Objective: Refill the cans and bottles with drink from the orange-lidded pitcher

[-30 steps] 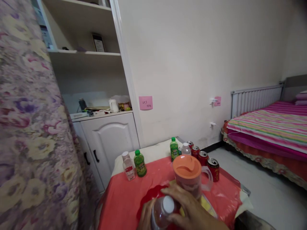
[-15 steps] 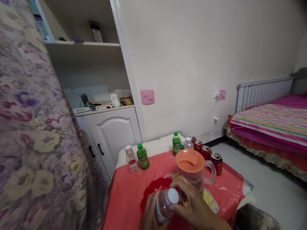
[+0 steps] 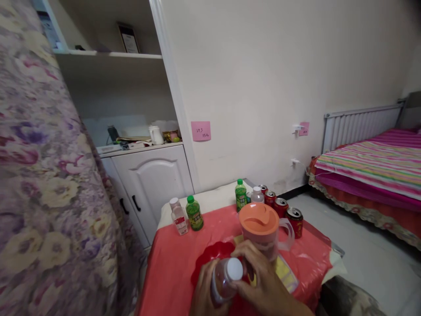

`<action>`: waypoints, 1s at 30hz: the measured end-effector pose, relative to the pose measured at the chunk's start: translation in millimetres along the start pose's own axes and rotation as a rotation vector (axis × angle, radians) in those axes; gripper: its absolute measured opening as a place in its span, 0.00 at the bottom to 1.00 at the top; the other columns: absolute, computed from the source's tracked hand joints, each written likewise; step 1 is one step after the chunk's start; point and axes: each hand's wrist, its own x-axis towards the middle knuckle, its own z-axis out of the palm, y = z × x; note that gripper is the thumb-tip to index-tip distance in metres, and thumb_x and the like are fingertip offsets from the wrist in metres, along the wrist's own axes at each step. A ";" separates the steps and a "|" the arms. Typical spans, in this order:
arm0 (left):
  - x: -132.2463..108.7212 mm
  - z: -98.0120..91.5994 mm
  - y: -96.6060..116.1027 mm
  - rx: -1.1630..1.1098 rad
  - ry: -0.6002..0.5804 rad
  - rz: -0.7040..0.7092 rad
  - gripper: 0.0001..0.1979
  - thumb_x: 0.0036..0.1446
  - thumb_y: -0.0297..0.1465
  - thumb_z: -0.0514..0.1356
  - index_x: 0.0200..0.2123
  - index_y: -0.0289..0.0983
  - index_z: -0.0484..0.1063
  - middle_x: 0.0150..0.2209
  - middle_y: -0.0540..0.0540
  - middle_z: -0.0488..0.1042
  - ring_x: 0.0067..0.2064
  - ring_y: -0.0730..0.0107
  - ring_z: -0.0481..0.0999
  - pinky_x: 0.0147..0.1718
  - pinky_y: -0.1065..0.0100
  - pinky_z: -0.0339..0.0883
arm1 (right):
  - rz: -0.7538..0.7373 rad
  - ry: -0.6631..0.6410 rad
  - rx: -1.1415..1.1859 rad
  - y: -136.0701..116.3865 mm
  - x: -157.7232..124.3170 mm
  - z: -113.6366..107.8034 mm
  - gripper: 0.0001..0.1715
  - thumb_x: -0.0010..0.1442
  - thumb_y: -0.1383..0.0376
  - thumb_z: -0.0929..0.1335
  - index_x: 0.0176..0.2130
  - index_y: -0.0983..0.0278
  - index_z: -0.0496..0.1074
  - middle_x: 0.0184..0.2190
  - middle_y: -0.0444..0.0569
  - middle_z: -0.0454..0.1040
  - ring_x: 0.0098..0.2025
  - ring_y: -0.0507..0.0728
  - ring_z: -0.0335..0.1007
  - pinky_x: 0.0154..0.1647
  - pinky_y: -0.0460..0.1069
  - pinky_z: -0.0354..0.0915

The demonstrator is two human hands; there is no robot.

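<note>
Low in the head view I hold a clear plastic bottle (image 3: 222, 281) with a white cap, tilted, above a red scalloped bowl (image 3: 204, 259). My left hand (image 3: 204, 289) wraps round its body from the left. From the right, my right hand (image 3: 259, 281) curls about the neck, its thumb against the bottle just below the cap and its fingertips behind the cap. Just beyond my right hand stands a clear pitcher (image 3: 259, 228) with an orange lid. A tray with yellow compartments (image 3: 286, 274) lies partly under my right hand.
On the red-covered table (image 3: 167, 263) stand a white-capped bottle (image 3: 179, 219) and a green bottle (image 3: 194, 214) at left. Another green bottle (image 3: 241, 197), a clear bottle (image 3: 257, 194) and several red cans (image 3: 294, 223) stand behind the pitcher. A floral curtain (image 3: 42, 175) hangs left.
The view has shifted slightly, moving everything a little up and left in the picture. Both hands keep the same hold on the bottle.
</note>
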 end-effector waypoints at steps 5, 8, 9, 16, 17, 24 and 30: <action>0.8 1.2 -3.6 0.061 0.009 0.033 0.26 0.55 0.32 0.64 0.57 0.35 0.69 0.54 0.33 0.77 0.56 0.49 0.78 0.54 0.51 0.75 | -0.101 -0.080 0.002 3.3 -3.7 -1.7 0.31 0.58 0.71 0.69 0.59 0.58 0.68 0.57 0.54 0.70 0.62 0.63 0.63 0.65 0.61 0.58; 2.7 0.4 0.0 0.033 0.017 0.036 0.24 0.55 0.33 0.63 0.55 0.36 0.70 0.53 0.34 0.78 0.55 0.49 0.79 0.54 0.50 0.75 | -0.056 -0.069 0.005 2.5 -3.6 0.4 0.36 0.54 0.71 0.72 0.61 0.60 0.66 0.58 0.56 0.70 0.62 0.64 0.63 0.65 0.62 0.58; 3.3 0.1 2.1 0.021 0.018 0.035 0.23 0.55 0.33 0.63 0.55 0.36 0.71 0.53 0.34 0.78 0.55 0.49 0.79 0.54 0.50 0.75 | -0.035 -0.053 0.009 0.9 -2.9 1.0 0.35 0.52 0.71 0.73 0.58 0.61 0.68 0.55 0.56 0.71 0.60 0.64 0.65 0.63 0.61 0.60; 3.3 -0.5 7.8 -0.022 0.011 -0.002 0.24 0.54 0.33 0.64 0.56 0.38 0.72 0.55 0.36 0.77 0.56 0.50 0.78 0.55 0.52 0.74 | -0.177 -0.074 0.030 -3.1 -1.4 -3.0 0.33 0.58 0.71 0.69 0.61 0.58 0.66 0.54 0.53 0.71 0.59 0.61 0.65 0.64 0.60 0.59; 2.9 -0.5 7.5 -0.025 0.011 -0.003 0.25 0.54 0.33 0.64 0.56 0.38 0.72 0.55 0.36 0.77 0.56 0.50 0.78 0.55 0.52 0.74 | -0.156 -0.087 0.030 -2.5 -1.7 -3.1 0.35 0.57 0.71 0.70 0.63 0.58 0.65 0.56 0.53 0.70 0.60 0.62 0.64 0.65 0.61 0.57; 2.4 -0.6 7.5 -0.080 0.002 -0.006 0.23 0.53 0.30 0.65 0.54 0.37 0.72 0.53 0.37 0.78 0.55 0.51 0.79 0.54 0.54 0.75 | -0.064 -0.025 0.072 -7.7 1.2 -0.4 0.26 0.51 0.73 0.72 0.51 0.61 0.71 0.47 0.51 0.73 0.52 0.61 0.69 0.58 0.57 0.64; 1.1 -1.4 5.6 -0.140 0.004 -0.050 0.25 0.55 0.32 0.66 0.56 0.37 0.70 0.56 0.36 0.76 0.57 0.51 0.77 0.57 0.52 0.73 | -0.148 -0.003 0.072 -7.2 -4.7 -3.9 0.29 0.59 0.67 0.68 0.60 0.58 0.67 0.54 0.54 0.71 0.58 0.62 0.66 0.62 0.59 0.61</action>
